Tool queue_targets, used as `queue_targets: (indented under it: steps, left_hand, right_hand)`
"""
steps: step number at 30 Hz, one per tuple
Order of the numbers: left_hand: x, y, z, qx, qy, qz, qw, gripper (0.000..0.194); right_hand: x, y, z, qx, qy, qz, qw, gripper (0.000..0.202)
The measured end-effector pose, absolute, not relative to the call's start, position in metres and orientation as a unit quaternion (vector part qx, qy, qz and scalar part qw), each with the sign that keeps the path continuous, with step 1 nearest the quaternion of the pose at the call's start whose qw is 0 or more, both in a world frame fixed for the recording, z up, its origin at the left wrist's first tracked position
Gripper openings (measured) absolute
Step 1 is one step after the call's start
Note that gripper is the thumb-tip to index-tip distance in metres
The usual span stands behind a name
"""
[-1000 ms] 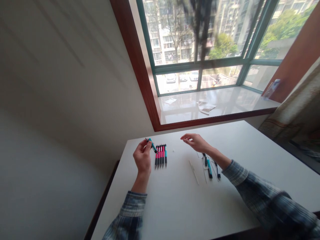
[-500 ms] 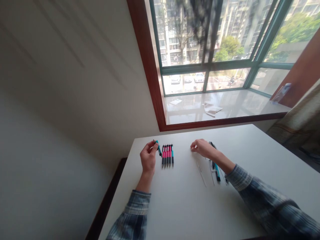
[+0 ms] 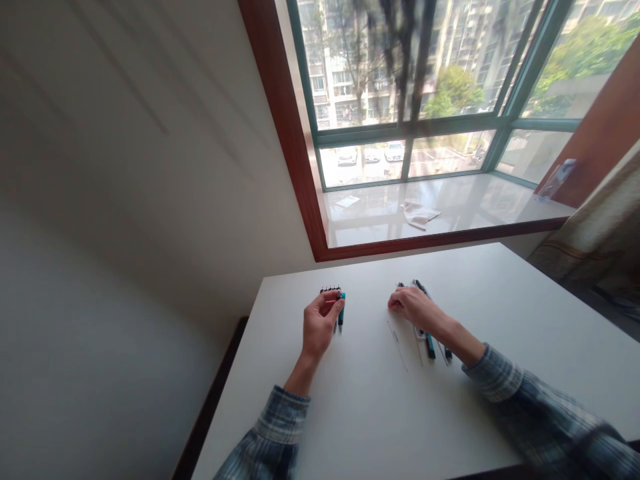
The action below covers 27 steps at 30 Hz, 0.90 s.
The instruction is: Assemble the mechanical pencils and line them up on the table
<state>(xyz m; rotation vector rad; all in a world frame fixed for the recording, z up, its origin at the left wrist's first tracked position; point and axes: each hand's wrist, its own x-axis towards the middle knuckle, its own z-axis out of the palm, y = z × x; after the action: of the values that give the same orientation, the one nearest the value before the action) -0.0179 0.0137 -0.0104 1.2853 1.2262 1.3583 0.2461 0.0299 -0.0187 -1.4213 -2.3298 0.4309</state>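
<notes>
My left hand [image 3: 319, 327] is over the row of pens, its fingers pinched round a teal pen that they mostly hide. Beside the fingertips shows a teal pen [image 3: 342, 313] at the row's right end. Only the top ends of the other pens [image 3: 327, 289] stick out beyond the hand. My right hand [image 3: 415, 308] rests low over the table with its fingertips together; whatever they hold, if anything, is hidden. Around it lie thin pen refills [image 3: 399, 347], a teal pen barrel with a black grip [image 3: 431, 347] and a black pen part [image 3: 420, 287].
The white table [image 3: 360, 407] stands against the wall below a red-brown window frame [image 3: 320, 250]. A crumpled cloth or paper [image 3: 420, 215] and a clear bottle [image 3: 556, 180] sit on the sill. A curtain [image 3: 580, 243] hangs at the right.
My left hand has moved right with the teal pen, from beside the row to over it. My right hand has shifted slightly right and down. The view has tilted a little.
</notes>
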Motion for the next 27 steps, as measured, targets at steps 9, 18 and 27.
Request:
queue_targets:
  steps: [9, 18, 27]
  left_hand:
    - [0.007, 0.001, -0.018, 0.543, 0.466, 0.471, 0.516, 0.033]
    - [0.016, -0.005, -0.018, 0.551, 0.447, 0.454, 0.539, 0.029]
    - [0.020, -0.008, -0.016, 0.567, 0.438, 0.455, 0.528, 0.027]
  right_hand:
    - [0.236, 0.020, -0.018, -0.442, -0.752, 0.285, 0.397, 0.015]
    - [0.222, 0.014, -0.017, -0.395, -0.664, 0.399, 0.494, 0.021]
    - [0.220, 0.011, -0.014, -0.403, -0.679, 0.379, 0.483, 0.017]
